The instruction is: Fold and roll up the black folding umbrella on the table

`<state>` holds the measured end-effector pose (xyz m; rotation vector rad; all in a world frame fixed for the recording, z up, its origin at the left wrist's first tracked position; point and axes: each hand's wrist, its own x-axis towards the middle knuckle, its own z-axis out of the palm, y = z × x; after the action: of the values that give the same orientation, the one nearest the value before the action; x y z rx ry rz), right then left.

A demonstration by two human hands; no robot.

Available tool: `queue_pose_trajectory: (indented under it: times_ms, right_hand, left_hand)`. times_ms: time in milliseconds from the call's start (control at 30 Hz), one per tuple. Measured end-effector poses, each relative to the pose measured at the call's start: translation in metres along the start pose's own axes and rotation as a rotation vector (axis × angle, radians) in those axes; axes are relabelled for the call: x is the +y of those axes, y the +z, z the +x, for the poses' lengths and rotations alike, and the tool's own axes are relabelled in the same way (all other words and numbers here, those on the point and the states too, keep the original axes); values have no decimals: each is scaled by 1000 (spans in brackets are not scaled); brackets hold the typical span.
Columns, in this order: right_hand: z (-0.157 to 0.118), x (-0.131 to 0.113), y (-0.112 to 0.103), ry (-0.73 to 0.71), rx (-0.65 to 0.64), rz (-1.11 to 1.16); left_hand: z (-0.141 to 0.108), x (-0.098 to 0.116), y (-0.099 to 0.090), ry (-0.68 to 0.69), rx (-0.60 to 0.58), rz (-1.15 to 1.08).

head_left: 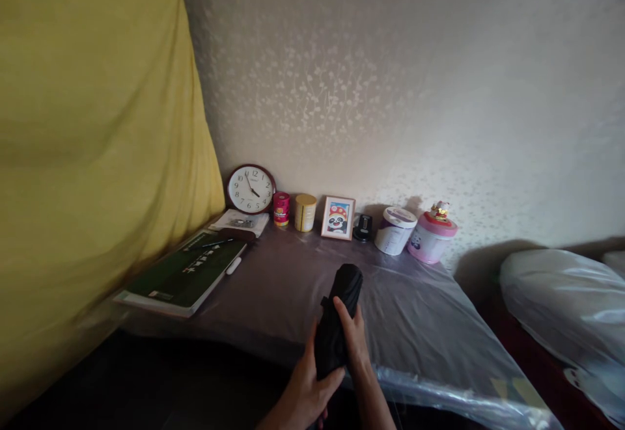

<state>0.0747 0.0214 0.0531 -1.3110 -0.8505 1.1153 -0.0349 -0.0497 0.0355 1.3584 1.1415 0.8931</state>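
Note:
A black folded umbrella (332,332) is held over the table's front edge, tilted with its upper end leaning right and away from me. My left hand (312,381) wraps round its lower part, thumb across the near side. Higher up, my right hand (352,332) grips the right side, with its thumb lying along the fabric. A small strap tab sticks out at the umbrella's left side. Its lower end is partly hidden by my left hand.
Along the wall stand a clock (251,189), a red can (281,209), a yellow can (305,213), a framed panda picture (338,218) and two tubs (396,231). A green book (185,270) lies left on the plastic-covered table (278,287). A yellow curtain (97,124) hangs left.

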Motion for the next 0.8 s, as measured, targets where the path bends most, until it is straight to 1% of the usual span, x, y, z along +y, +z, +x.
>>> queue_pose_trajectory:
  times_ms: [33, 67, 100, 133, 200, 300, 367, 467, 567, 633, 667, 733, 800]
  right_hand:
    - [3, 3, 0, -38, 21, -46]
    - [6, 5, -1, -76, 37, -90]
    - [9, 8, -2, -113, 42, -132]
    - [12, 12, -3, -151, 39, -171]
    - [19, 19, -6, -233, 42, -255]
    - [25, 32, -10, -341, 101, -410]
    - [27, 38, -11, -399, 107, -493]
    - [27, 40, -13, -500, -17, -553]
    - [26, 37, -17, -575, -146, -518]
    - [27, 36, -20, -588, -183, -440]
    - [27, 36, -23, -571, -188, -381]
    - [27, 37, -28, -470, -185, -231]
    - [25, 37, -34, -319, -188, -83]
  left_hand:
    - [4, -5, 0, 125, 90, 111]
    - [8, -9, -2, 216, 146, 212]
    - [11, -12, -4, 257, 161, 288]
    - [14, -14, -6, 261, 158, 352]
    - [17, -14, -12, 202, 120, 449]
    - [19, -10, -18, 86, 70, 569]
    - [19, -9, -19, 50, 49, 637]
    - [20, -10, -18, 33, 51, 715]
    - [21, -8, -18, 13, 44, 770]
    - [21, -6, -19, 7, 27, 800]
    - [21, -5, -20, 4, 20, 816]
    - [22, -4, -22, 3, 8, 843]
    - [22, -2, -23, 1, -4, 862]
